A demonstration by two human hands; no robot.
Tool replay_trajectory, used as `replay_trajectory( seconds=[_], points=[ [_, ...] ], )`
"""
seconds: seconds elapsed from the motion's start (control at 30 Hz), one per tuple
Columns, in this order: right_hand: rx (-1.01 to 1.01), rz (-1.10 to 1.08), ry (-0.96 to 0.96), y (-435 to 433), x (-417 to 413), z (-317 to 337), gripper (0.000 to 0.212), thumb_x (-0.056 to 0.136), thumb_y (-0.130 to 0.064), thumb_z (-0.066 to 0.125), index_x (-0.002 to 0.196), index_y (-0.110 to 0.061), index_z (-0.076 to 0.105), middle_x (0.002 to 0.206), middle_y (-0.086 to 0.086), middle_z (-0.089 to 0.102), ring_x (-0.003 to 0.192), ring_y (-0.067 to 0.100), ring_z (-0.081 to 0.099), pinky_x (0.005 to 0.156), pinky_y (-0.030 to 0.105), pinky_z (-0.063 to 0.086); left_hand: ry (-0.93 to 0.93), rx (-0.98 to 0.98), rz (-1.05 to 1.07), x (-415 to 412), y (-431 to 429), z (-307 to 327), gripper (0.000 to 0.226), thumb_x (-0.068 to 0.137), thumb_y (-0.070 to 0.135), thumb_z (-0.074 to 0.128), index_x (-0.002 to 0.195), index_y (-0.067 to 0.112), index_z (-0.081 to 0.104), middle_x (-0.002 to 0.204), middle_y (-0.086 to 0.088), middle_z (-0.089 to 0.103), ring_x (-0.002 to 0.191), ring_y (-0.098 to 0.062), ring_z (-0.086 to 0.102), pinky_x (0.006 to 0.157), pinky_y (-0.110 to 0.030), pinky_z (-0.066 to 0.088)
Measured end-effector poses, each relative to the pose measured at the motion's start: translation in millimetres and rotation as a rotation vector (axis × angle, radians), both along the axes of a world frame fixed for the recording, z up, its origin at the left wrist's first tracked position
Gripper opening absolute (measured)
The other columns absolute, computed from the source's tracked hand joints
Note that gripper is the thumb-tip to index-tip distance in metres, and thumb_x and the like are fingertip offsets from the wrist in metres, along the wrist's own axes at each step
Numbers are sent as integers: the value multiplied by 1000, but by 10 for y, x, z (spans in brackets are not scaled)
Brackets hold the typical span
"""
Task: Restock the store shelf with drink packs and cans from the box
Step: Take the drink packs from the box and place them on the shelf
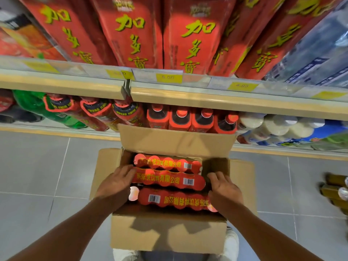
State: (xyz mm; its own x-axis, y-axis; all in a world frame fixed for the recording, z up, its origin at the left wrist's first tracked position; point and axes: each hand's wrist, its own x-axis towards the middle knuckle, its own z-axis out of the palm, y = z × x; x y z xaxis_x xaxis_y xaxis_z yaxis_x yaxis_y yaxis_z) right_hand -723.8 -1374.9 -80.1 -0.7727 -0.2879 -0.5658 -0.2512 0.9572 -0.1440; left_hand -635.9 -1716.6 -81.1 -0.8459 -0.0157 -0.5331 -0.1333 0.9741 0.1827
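An open cardboard box (169, 236) stands on the floor below me with three red shrink-wrapped drink packs lying side by side in it. My left hand (116, 183) reaches into the box and its fingers touch the left end of the middle pack (167, 179). My right hand (224, 187) is at that pack's right end, fingers curled down inside the box wall. The far pack (165, 162) and the near pack (173, 199) lie untouched. Red drink packs (131, 38) stand on the upper shelf.
The shelf edge (188, 98) with yellow price tags runs across just above the box. Below it stand red-capped bottles (180, 119), a green bottle (37, 104) at left and white-capped bottles (278, 125) at right. Grey tiled floor surrounds the box; brown items (335, 191) sit at far right.
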Motion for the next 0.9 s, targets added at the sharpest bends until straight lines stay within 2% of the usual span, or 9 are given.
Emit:
replay_trajectory(
  seconds=[0.07, 0.17, 0.23, 0.3, 0.37, 0.57, 0.73, 0.83, 0.9],
  points=[
    [-22, 53, -17, -129, 30, -174, 48, 92, -33, 59, 136, -28, 40, 130, -3, 54, 115, 20, 56, 89, 38, 56, -20, -90, -110, -33, 69, -156, 66, 82, 8, 67, 145, 12, 48, 145, -12, 51, 136, -33, 46, 105, -42, 46],
    [-22, 70, -82, -322, 95, -382, 65, 88, -36, 72, 142, -32, 35, 142, -4, 51, 125, 23, 54, 95, 42, 55, 2, -208, -246, -46, 106, -338, 67, 62, 4, 86, 126, 5, 67, 123, -18, 68, 116, -40, 63, 89, -46, 56],
    [-8, 47, -140, -423, 123, -505, 70, 88, -40, 73, 144, -34, 33, 149, -4, 44, 130, 26, 50, 98, 45, 54, -1, -210, -226, -19, 118, -483, 62, 79, 7, 76, 138, 7, 56, 136, -18, 59, 127, -40, 55, 100, -46, 50],
    [19, 26, -158, -490, 112, -595, 72, 87, -44, 72, 145, -33, 32, 151, -2, 42, 130, 28, 49, 97, 46, 54, -37, -210, -166, -32, 114, -641, 62, 95, 16, 57, 152, 14, 34, 153, -13, 41, 142, -37, 36, 112, -43, 39],
    [47, 27, -169, -539, 80, -657, 70, 89, -42, 70, 146, -31, 31, 149, 0, 44, 126, 29, 52, 95, 45, 54, -120, -236, -164, -123, 110, -700, 64, 98, 24, 53, 155, 19, 22, 156, -10, 34, 146, -34, 29, 113, -42, 37],
    [108, -19, -190, -613, -3, -750, 64, 90, -37, 71, 143, -29, 36, 140, 2, 49, 120, 30, 56, 91, 44, 56, -202, -282, -163, -342, 150, -787, 55, 96, 11, 47, 148, 20, 32, 141, -4, 45, 120, -27, 48, 95, -37, 51],
    [109, -52, -234, -606, -18, -574, 61, 91, -34, 71, 141, -27, 37, 142, 2, 48, 125, 31, 51, 94, 46, 55, -180, -227, -170, -351, 134, -605, 53, 100, 13, 47, 150, 21, 31, 145, -3, 45, 127, -25, 46, 102, -34, 47],
    [106, -44, -264, -587, -83, -296, 65, 91, -34, 71, 144, -27, 34, 142, 3, 46, 130, 33, 47, 99, 48, 53, -182, -181, -147, -383, 116, -343, 55, 100, 19, 51, 151, 23, 30, 142, -2, 47, 127, -24, 46, 104, -33, 45],
    [92, -28, -237, -572, -149, 16, 63, 92, -36, 70, 143, -25, 35, 137, 4, 48, 125, 30, 50, 98, 46, 53, -179, -134, -114, -418, 91, -68, 52, 99, 24, 52, 147, 27, 34, 137, -1, 49, 127, -23, 45, 104, -34, 46]
  ],
)
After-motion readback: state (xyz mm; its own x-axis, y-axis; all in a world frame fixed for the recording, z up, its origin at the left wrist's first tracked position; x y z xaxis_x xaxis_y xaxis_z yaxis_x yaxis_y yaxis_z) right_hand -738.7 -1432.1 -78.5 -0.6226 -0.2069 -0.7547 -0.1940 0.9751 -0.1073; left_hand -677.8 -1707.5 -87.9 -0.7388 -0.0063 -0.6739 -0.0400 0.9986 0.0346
